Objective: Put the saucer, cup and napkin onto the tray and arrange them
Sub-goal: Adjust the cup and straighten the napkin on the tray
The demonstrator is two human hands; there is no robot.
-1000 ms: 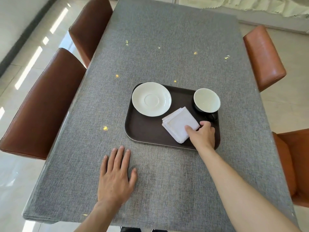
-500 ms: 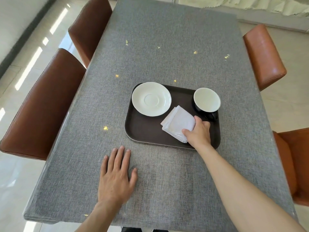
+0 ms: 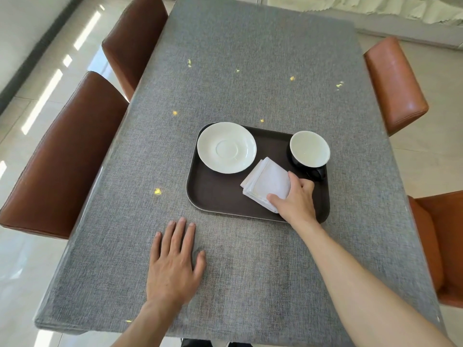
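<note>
All three pieces are on the brown tray (image 3: pixel 215 196). White saucer (image 3: pixel 226 147) sits at the tray's far-left corner. Dark cup (image 3: pixel 310 150) with white inside sits at the far-right corner, handle facing me. Folded white napkin (image 3: pixel 266 184) lies between them toward the tray's near edge, its far corner just at the saucer rim.

Change: a second ago my right hand (image 3: pixel 298 200) only touched the napkin's near edge. Now thumb and fingers pinch its right side and it has turned and slid left. So placing looks done; I'm in the arranging step.

Left hand (image 3: pixel 175 266) lies flat and spread on the grey bench, near-left of the tray, holding nothing. Cup handle sits close to my right knuckles; that's the snag risk. Brown chairs (image 3: pixel 65 156) flank the bench.
</note>
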